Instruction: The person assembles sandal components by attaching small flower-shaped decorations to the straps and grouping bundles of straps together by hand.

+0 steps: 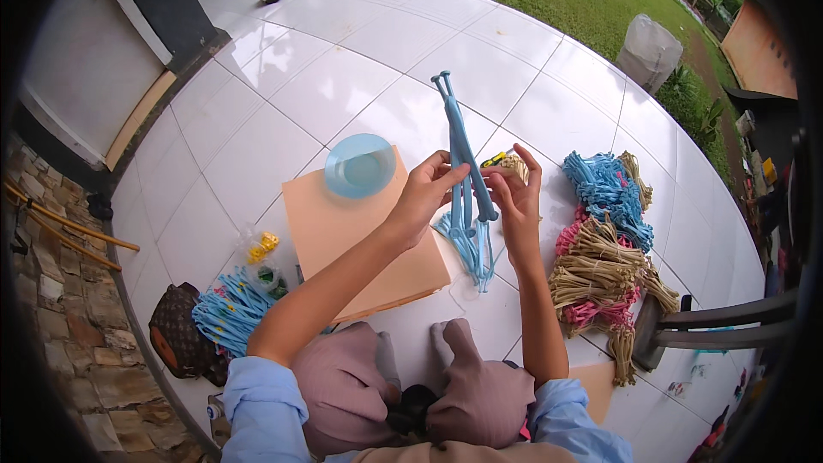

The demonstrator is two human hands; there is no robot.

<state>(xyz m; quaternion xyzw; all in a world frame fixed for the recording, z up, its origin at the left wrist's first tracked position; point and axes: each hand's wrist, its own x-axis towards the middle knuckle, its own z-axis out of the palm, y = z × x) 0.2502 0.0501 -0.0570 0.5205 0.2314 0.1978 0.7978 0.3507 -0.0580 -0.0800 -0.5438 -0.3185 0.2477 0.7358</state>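
Note:
In front of me my left hand [429, 193] is closed around several blue rubber sandal straps [459, 124], held upright with their knobbed ends at the top. My right hand [519, 210] is at the straps' right edge, its thumb and a fingertip pinching there; the exact contact is partly hidden. Behind these fingers shows a yellow-and-black tool handle [493, 160]; I cannot tell whether it is held. A small beige bundle [515, 166] shows between the right thumb and forefinger. Below my hands, more blue straps [467, 249] lie on the floor.
A translucent blue bowl [360, 165] stands on a tan board [317, 231]. Bundles of beige straps [596, 270] and blue straps [609, 197] pile up at right, near a dark chair leg [720, 317]. At left are blue straps [231, 313] and a brown bag [176, 334].

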